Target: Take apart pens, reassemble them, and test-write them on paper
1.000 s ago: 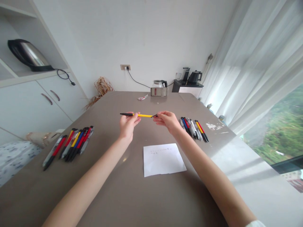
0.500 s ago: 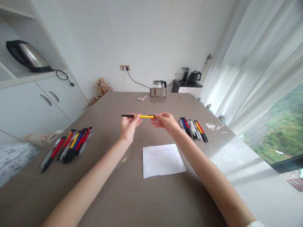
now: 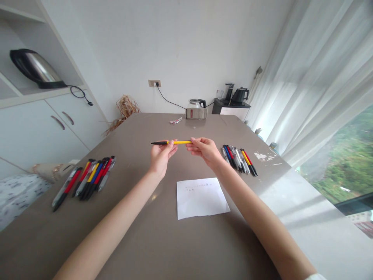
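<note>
A yellow and black pen (image 3: 182, 142) is held level above the table, its black tip pointing left. My left hand (image 3: 161, 156) pinches it near the black grip, thumb on top. The pen's other end sits between the thumb and fingers of my right hand (image 3: 205, 149), which hide that end. Below the hands, a white sheet of paper (image 3: 202, 202) with a few lines of faint handwriting lies on the brown table (image 3: 140, 233).
Several pens (image 3: 93, 179) in mixed colours lie in a row at the left. Another row of pens (image 3: 240, 160) lies at the right. At the far edge are a phone (image 3: 196, 114) propped against a glass kettle (image 3: 193, 103) and a small wrapper (image 3: 175, 121).
The pen has turned slightly about its length, and my right fingers now cover its end more closely. The whole view has shifted a little.
</note>
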Tool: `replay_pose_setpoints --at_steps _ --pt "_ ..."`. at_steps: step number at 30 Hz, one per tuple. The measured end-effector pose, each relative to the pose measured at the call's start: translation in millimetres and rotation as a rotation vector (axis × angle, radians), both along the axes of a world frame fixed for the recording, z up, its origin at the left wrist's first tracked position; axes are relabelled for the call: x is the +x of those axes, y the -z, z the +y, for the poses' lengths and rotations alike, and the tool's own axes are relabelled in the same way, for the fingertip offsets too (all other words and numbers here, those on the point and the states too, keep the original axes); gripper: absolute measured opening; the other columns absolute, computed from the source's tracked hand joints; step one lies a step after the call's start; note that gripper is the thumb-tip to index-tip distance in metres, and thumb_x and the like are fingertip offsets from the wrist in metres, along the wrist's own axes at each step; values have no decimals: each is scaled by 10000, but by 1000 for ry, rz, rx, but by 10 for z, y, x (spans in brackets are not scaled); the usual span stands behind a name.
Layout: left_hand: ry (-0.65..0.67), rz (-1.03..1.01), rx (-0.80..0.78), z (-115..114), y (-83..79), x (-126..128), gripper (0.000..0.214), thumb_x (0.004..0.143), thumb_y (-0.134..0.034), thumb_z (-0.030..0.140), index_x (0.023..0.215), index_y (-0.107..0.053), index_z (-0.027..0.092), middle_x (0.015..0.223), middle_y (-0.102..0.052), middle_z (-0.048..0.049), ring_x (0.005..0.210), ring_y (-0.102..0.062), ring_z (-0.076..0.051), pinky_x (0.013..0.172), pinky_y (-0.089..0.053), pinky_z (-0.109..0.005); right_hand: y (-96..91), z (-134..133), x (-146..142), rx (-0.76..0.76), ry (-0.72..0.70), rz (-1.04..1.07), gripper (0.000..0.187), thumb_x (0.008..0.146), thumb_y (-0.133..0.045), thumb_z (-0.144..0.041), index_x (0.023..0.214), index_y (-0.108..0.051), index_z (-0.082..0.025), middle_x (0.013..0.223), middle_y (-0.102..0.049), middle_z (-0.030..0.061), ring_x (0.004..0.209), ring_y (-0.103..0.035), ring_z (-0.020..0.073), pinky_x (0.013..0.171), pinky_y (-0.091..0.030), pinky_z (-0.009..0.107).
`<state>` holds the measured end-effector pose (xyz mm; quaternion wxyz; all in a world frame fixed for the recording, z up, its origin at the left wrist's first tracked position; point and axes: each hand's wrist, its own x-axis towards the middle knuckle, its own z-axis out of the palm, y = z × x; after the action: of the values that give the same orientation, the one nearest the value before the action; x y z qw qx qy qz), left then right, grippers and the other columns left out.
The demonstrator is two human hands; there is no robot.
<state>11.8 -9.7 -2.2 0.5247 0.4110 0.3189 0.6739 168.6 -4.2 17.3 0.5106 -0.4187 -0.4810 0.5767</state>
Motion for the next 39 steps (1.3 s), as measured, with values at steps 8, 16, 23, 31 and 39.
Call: replay_pose_setpoints --at_steps 8,16,23,31,39 --pt "3 -31 -10 27 -16 -26 245 668 -646 264 815 -485 153 916 -640 -64 833 -615 -138 853 -429 -340 14 8 -13 -15 13 71 248 711 -604 -378 747 -503 -154 801 -653 86 664 -619 114 574 -504 206" --pt "129 59 16 -166 -37 165 277 673 -632 325 830 -496 143 838 -605 -28 807 -588 -130 783 -443 -303 -34 -149 -248 40 -116 306 254 618 -676 -367 681 -545 -159 577 -506 -35 480 -461 39 416 -373 148" --pt "166 634 -57 -275 -148 210 464 790 -339 541 990 -492 152 1009 -562 -103 855 -564 -185 679 -463 -317 -178 -199 -208 -51 -126 340 248 738 -523 -410 778 -546 -167 563 -519 -20 473 -473 72 415 -360 184" --pt "306 1893 400 -1354 -159 533 553 788 -380 508 1105 -528 80 1213 -478 -187 1146 -398 -309 899 -350 -449 -254 -357 108 93 87 -33 265 618 -647 -369 745 -522 -173 624 -540 -24 454 -420 47 358 -232 160" --pt "280 2028 425 -1579 296 504 876 671 -294 717 1293 -336 101 1344 -289 -199 1217 -260 -393 875 -345 -538 507 -711 122 129 66 -467 170 617 -583 -223 631 -419 -182 531 -439 -60 457 -371 60 421 -293 187"
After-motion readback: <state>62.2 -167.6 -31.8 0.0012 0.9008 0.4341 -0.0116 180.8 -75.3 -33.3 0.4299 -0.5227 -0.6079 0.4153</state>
